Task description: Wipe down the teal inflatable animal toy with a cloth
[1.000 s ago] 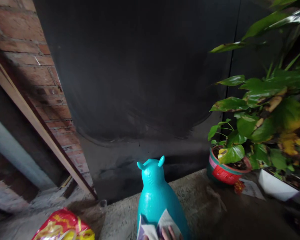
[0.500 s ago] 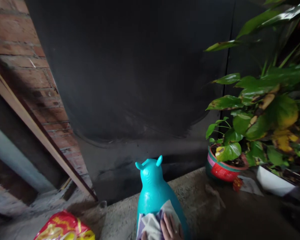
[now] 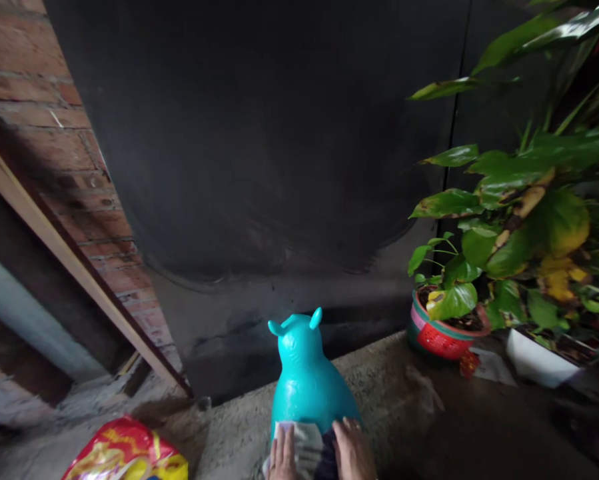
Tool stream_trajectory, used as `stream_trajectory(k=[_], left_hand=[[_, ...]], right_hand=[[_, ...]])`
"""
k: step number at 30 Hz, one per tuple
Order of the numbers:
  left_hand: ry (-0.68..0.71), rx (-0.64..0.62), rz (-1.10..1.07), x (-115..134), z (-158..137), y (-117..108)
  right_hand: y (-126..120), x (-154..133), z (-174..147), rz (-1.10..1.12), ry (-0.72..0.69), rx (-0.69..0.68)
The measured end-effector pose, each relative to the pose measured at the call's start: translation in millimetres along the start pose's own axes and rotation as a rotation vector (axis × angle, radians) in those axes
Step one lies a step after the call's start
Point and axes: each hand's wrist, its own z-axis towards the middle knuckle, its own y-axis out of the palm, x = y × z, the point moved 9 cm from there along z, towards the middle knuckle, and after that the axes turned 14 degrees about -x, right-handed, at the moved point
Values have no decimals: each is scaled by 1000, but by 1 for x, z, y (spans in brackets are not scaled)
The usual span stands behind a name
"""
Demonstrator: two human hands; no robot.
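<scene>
The glossy turquoise plastic animal-shaped toy stands upright on the rough concrete ledge, facing the dark wall. A pale crumpled cloth lies against its back, and both hands press it there: left hand flat, fingers extended, right hand likewise, neither grip clenched. Right, a red woven-pattern plant pot; lower left, a red-and-yellow plastic bag.
</scene>
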Motion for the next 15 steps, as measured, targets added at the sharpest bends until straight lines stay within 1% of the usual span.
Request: stream_trajectory(k=[2,5,7,8,10,12,13,15], left_hand=[[59,-5,25,10,-5,-3],[180,-21,32,25,-13,-7],[240,-71,7,31,-15,-9],[258,-127,-6,33,-15,-9],[278,-278,-26,33,-17,-6],[302,-409,-53,32,-21,-5],[332,-447,-66,32,-24,-6],[416,-471,-96,35,-33,-9]], right_hand=[[-14,-5,-14,52,-57,8],[-52,-26,-31,247,-241,3],[-71,-41,-40,348,-358,-48],[-76,-46,-43,363,-388,-88],[-79,-48,-48,356,-388,-181],[-79,-44,-52,352,-341,-276],[-81,-41,-54,358,-316,-320],[-92,-38,-60,389,-277,-386]])
